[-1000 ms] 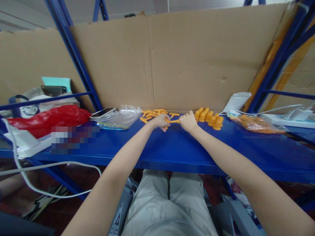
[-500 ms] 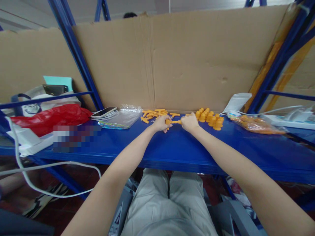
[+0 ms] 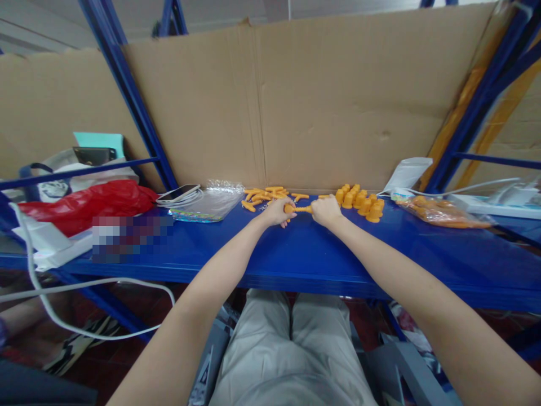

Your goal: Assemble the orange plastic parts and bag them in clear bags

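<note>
My left hand [image 3: 276, 211] and my right hand [image 3: 324, 210] are both closed on the ends of one small orange plastic piece [image 3: 301, 209], held just above the blue shelf [image 3: 296, 254]. Behind my left hand lies a loose pile of orange stick-shaped parts [image 3: 264, 195]. Behind my right hand stand several orange cone-shaped parts [image 3: 359, 202] in a cluster.
A clear plastic bag [image 3: 209, 204] and a phone with white cable [image 3: 176, 193] lie left of the pile. A red bag [image 3: 84, 206] sits farther left. A bag of orange parts [image 3: 439, 211] and a white pouch [image 3: 408, 172] lie right. Cardboard [image 3: 316, 101] walls the back.
My hands have drawn slightly closer together on the orange piece and shifted a little; otherwise the shelf looks the same.
</note>
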`<state>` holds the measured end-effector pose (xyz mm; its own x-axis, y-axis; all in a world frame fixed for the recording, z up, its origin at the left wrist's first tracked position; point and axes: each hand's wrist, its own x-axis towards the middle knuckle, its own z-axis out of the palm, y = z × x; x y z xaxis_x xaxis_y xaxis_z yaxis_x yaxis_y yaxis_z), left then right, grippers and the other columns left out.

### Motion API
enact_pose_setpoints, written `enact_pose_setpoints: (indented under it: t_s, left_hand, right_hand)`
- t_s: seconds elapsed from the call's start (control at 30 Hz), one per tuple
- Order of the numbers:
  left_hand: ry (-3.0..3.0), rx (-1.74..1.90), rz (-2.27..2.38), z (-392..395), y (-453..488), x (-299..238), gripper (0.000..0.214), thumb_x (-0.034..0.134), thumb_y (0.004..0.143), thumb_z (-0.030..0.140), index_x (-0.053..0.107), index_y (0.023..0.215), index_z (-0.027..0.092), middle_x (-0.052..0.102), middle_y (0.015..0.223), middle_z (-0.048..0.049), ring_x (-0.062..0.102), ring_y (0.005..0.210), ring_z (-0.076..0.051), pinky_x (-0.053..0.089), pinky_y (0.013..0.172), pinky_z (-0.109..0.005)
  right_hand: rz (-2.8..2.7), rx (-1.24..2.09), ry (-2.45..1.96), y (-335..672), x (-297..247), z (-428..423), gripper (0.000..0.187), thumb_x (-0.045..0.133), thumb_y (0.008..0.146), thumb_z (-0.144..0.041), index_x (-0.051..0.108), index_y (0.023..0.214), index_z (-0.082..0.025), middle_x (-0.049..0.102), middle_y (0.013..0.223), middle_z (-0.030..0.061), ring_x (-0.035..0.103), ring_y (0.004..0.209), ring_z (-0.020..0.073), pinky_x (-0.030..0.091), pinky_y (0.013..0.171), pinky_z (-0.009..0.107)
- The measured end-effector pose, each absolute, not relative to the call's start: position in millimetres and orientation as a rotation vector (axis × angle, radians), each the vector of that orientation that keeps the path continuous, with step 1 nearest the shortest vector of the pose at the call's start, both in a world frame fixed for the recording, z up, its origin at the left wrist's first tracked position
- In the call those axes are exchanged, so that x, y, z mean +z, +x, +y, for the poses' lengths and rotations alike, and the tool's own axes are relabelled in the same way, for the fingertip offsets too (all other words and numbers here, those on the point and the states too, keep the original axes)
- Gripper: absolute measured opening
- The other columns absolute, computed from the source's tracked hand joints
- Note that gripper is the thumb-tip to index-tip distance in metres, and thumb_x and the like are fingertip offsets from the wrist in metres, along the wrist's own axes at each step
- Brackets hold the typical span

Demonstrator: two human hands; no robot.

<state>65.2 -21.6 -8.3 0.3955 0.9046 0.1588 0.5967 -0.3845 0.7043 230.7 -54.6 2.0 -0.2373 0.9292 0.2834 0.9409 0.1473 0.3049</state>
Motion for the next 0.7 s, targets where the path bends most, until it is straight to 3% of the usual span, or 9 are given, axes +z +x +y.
enact_pose_setpoints:
  t_s: [0.27, 0.5, 0.7]
  left_hand:
    - [2.115, 0.768, 1.24, -25, 65, -7, 0.022, 0.065, 0.085, 0.009, 0.056, 0.105, 0.013, 0.056, 0.054, 0.0062, 0.057, 0.04, -0.008, 0.05, 0.046, -0.019]
    - [2.231, 0.803, 1.248, -31, 71, -6, 0.023, 0.067, 0.082, 0.011, 0.058, 0.103, 0.016, 0.058, 0.059, 0.0047, 0.059, 0.043, -0.011, 0.051, 0.046, -0.021]
    - [2.031, 0.822, 1.257, -29, 76, -7, 0.022, 0.063, 0.086, 0.008, 0.054, 0.104, 0.014, 0.056, 0.055, 0.0055, 0.059, 0.041, -0.01, 0.054, 0.047, -0.023]
  right_hand:
    - [-2.378, -0.665, -1.93, 233, 6, -55, 0.033, 0.046, 0.088, -0.015, 0.073, 0.105, -0.007, 0.072, 0.103, 0.0233, 0.068, 0.103, 0.0318, 0.043, 0.09, 0.039]
    - [-2.446, -0.561, -1.972, 246, 8, -51, 0.036, 0.047, 0.088, -0.022, 0.071, 0.111, -0.008, 0.072, 0.106, 0.0208, 0.068, 0.102, 0.03, 0.048, 0.079, 0.033]
    - [-2.393, -0.727, -1.853, 250, 11, -52, 0.034, 0.047, 0.09, -0.024, 0.068, 0.112, -0.009, 0.072, 0.108, 0.0198, 0.066, 0.106, 0.0302, 0.041, 0.091, 0.039]
